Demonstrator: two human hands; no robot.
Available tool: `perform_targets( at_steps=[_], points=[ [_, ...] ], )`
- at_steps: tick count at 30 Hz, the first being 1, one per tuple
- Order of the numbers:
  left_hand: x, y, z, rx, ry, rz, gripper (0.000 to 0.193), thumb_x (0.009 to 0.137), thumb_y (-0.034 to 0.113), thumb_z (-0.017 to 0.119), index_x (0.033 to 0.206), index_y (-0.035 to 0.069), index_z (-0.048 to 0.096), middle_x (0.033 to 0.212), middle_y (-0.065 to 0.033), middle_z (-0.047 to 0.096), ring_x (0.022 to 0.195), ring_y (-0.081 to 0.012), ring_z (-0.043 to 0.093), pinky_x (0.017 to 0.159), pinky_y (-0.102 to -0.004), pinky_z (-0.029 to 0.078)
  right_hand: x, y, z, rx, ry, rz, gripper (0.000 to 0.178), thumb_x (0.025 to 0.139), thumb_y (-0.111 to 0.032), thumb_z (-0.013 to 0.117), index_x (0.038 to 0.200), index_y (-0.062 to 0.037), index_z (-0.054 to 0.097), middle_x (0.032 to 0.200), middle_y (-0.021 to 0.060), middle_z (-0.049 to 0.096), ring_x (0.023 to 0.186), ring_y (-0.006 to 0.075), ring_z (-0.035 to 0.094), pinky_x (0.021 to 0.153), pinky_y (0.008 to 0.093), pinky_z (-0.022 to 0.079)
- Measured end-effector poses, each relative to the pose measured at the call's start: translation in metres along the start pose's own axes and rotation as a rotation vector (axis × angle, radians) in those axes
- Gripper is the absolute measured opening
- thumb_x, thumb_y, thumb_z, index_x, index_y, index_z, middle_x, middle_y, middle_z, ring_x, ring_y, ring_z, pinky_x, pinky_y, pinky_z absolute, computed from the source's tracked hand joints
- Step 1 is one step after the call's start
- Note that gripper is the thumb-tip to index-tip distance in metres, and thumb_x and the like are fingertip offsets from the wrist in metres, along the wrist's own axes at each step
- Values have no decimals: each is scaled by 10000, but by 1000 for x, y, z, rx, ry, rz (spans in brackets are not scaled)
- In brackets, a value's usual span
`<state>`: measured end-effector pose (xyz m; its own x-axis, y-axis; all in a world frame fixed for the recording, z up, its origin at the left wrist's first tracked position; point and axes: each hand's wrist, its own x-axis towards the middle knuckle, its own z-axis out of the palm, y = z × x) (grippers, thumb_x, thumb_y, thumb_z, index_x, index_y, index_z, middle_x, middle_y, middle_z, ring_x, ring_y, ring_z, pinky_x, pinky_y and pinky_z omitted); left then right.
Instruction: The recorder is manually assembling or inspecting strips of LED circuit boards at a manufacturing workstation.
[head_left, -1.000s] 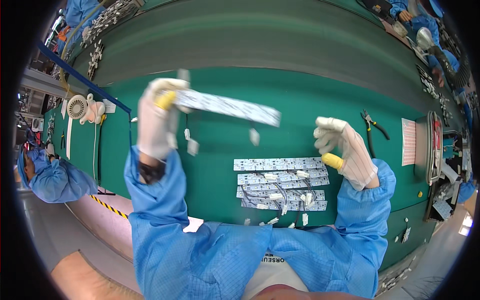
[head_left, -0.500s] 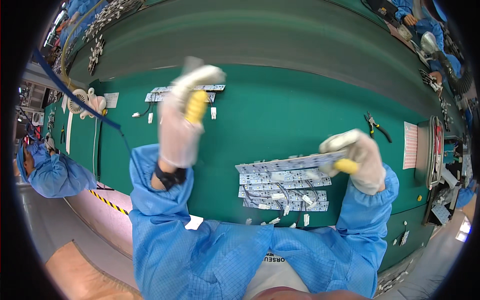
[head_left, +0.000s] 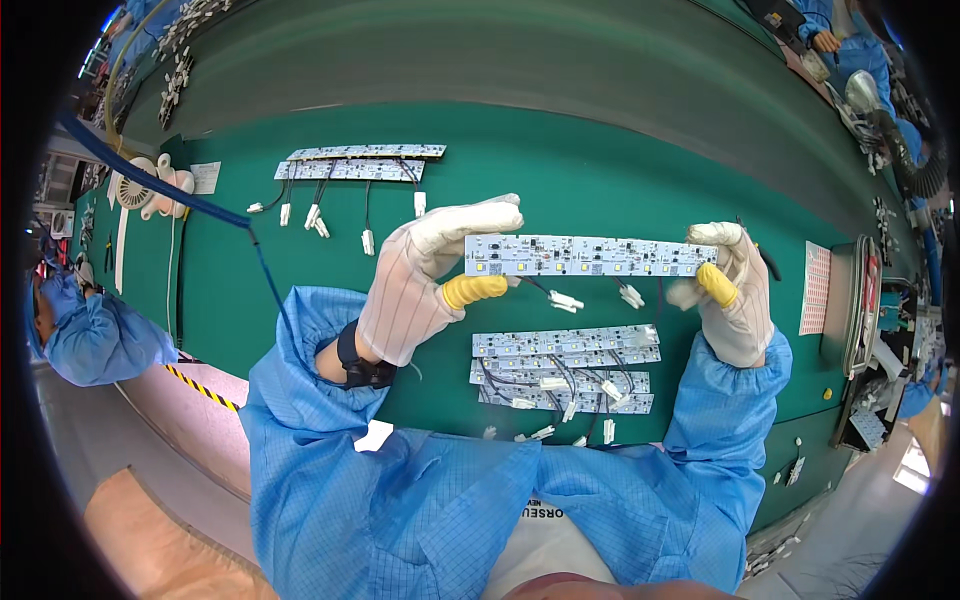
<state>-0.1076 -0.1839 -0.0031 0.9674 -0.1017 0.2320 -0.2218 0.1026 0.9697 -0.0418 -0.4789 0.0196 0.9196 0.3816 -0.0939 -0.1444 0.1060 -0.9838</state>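
Note:
A long white circuit board strip with small yellow LED chips is held level above the bench, its face toward me. My left hand, in a white glove with a yellow thumb tip, closes on its left end from above and below. At its right end my right hand, gloved alike, pinches it with the thumb in front. Thin dark leads with white connectors hang below it. Nearer me lies a group of similar strips, with wires and plugs across them. Farther left are more strips, wires trailing toward me.
A green mat covers the bench. Cutting pliers lie partly hidden beyond my right hand. To the right are a pink label sheet and a metal tray. A small white fan and a blue cable are at left. A co-worker sits far left.
My left hand has come down and right from the far strips to the held strip's left end. My right hand has lifted that strip off the near group and turned its face toward me.

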Motion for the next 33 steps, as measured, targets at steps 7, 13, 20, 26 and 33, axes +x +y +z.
perform_targets(
  at_steps=[7, 13, 20, 26, 33],
  points=[
    [8, -9, -12, 262, -68, 185, 435, 756, 193, 741, 1118, 16, 576, 1057, -191, 626, 948, -240, 618, 873, -391, 497, 0, -2, 0, -170, -37, -124, 505, 846, -356, 652, 1151, 10, 483, 797, 13, 554, 524, 22, 453, 469, 142, 319],
    [4, 7, -5, 121, -21, 53, 355, 732, 49, 731, 1068, 8, 624, 1112, -137, 621, 977, -204, 606, 868, -317, 484, -5, 0, -4, -208, 53, -68, 453, 853, -337, 636, 1140, -8, 518, 774, 55, 601, 477, 64, 508, 413, 171, 359],
    [2, 5, -1, 58, 11, -17, 502, 702, 218, 782, 1105, -9, 586, 1143, -186, 600, 957, -205, 615, 832, -311, 503, -6, -3, 2, -178, 122, -54, 430, 849, -328, 644, 1114, -12, 521, 738, 62, 601, 435, 40, 460, 381, 154, 321],
    [2, 1, -7, 30, 42, 36, 552, 670, 316, 747, 1087, -19, 613, 1092, -147, 621, 1003, -202, 599, 827, -284, 505, -6, -2, 0, -116, 79, -64, 469, 829, -365, 666, 1094, -8, 518, 722, 60, 592, 421, 32, 445, 373, 139, 317],
    [10, -4, -12, 228, 3, 249, 508, 770, 409, 678, 1095, 35, 566, 873, -147, 636, 850, -268, 643, 1006, -507, 367, -14, -1, 3, -78, 136, -196, 470, 815, -336, 684, 1091, -1, 505, 737, 88, 589, 433, 58, 476, 379, 143, 340]
  ],
)
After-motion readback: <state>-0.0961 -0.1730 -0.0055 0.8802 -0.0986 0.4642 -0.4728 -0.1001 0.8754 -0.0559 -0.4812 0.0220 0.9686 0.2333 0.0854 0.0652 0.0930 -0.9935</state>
